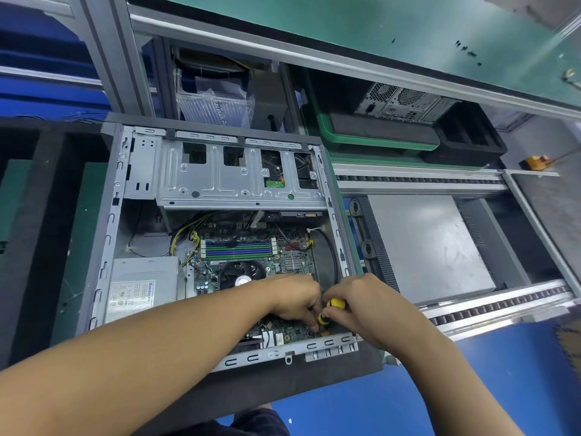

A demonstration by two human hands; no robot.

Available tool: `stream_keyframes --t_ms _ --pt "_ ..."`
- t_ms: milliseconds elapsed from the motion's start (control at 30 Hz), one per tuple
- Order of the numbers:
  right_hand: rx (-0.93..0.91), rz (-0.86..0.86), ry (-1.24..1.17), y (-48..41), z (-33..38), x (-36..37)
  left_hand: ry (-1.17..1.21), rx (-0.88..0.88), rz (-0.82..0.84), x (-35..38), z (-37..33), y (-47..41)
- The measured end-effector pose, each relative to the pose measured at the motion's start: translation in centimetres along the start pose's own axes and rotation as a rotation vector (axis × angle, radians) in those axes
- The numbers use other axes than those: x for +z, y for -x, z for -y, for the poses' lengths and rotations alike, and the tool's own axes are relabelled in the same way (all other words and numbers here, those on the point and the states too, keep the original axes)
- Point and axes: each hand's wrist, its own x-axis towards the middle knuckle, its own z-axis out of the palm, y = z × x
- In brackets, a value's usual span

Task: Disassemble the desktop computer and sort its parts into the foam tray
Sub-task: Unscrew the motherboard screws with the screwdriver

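Blue floor beneath an aluminium-framed workbench with a green-topped shelf.

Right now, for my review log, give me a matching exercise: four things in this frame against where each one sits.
Things:
1 screwdriver
2 power supply
3 drive cage
4 grey panel

Places:
a far end of the case
b gripped in the right hand
c on the conveyor, right of the case
d near-left corner of the case

Pairs: 1-b, 2-d, 3-a, 4-c.
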Motion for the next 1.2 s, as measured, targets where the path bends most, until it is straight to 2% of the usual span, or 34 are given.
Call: stream_keyframes --t_ms 200,400,633,967,1200 --pt "-0.025 0.061 0.014 0.29 -0.12 -0.22 -0.051 0.020 -0.040 0.32 0.01 -0.17" --pt "0.002 0.019 -0.008 0.15 -0.18 -0.03 -0.041 0.068 -0.035 0.43 0.16 -0.06" --pt "-0.011 0.016 -0.016 0.19 -0.46 0.13 -0.007 0.059 0.002 0.24 0.27 -0.29" --pt "-0.018 0.023 -0.011 0.09 -0.42 0.07 -0.014 0.060 -0.039 0.42 0.19 -0.13" --pt "0.010 0.074 -0.035 0.10 0.01 -0.34 -0.035 0.033 0.003 0.54 0.35 -0.18"
